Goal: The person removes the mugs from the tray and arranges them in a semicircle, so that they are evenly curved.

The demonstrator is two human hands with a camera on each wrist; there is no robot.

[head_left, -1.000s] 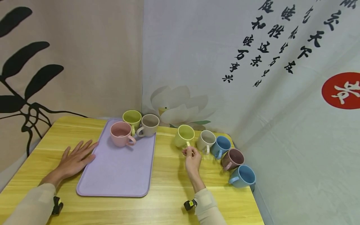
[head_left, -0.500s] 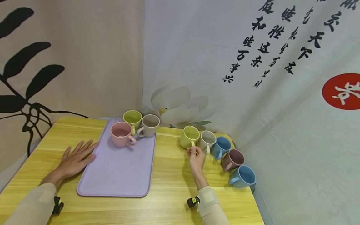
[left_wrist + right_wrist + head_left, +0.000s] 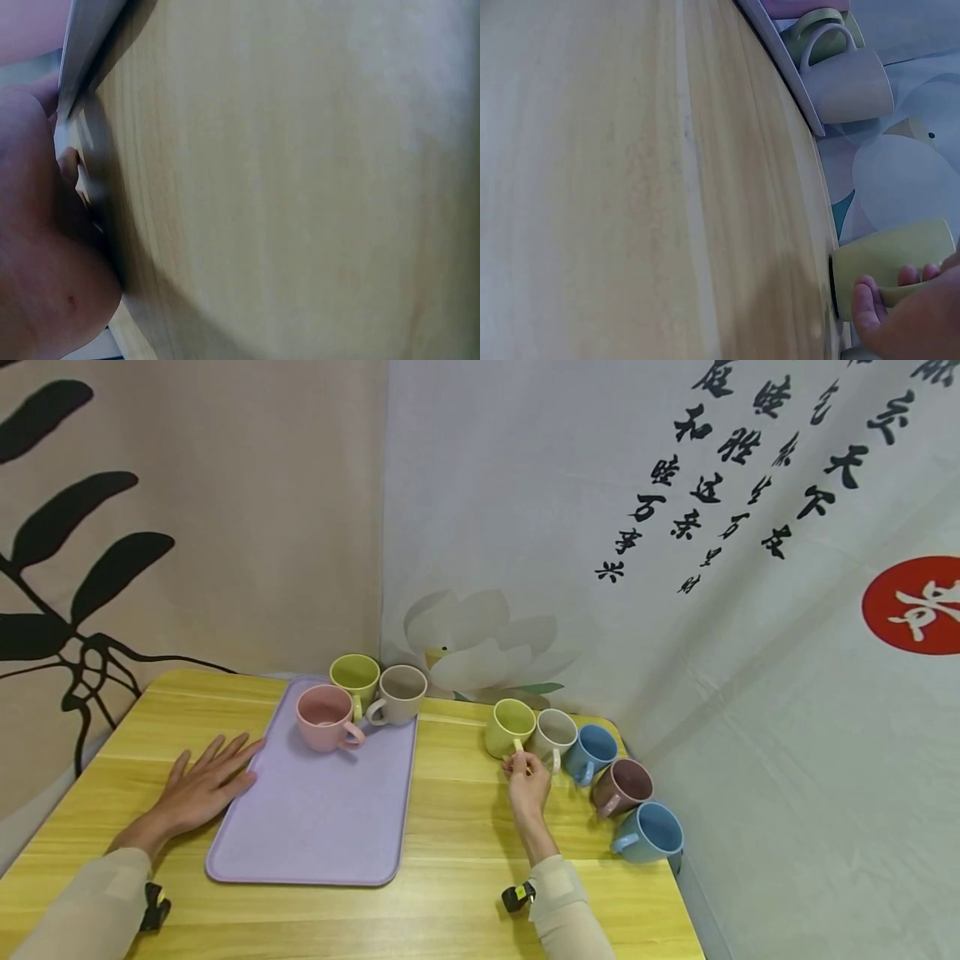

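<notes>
My right hand (image 3: 529, 783) pinches the handle of a light green mug (image 3: 513, 727) at the back of the table, as the right wrist view shows too, with fingers (image 3: 865, 300) curled at the handle. That mug stands upright, right beside a cream mug (image 3: 556, 731). Flat on the table, its fingers spread, my left hand (image 3: 198, 787) reaches the left edge of a lilac tray (image 3: 315, 827) with fingertips and thumb. At the tray's far end are a pink mug (image 3: 324, 717), an olive-green mug (image 3: 356, 675) and a grey-beige mug (image 3: 402, 693).
Curving along the table's right edge after the cream mug come a blue mug (image 3: 591, 752), a mauve mug (image 3: 624, 785) and another blue mug (image 3: 651, 832). A printed cloth (image 3: 480, 527) hangs behind the wooden table (image 3: 457, 868).
The right hand has shifted the light green mug to the right, up against the cream mug. My left hand and the tray have stayed in place.
</notes>
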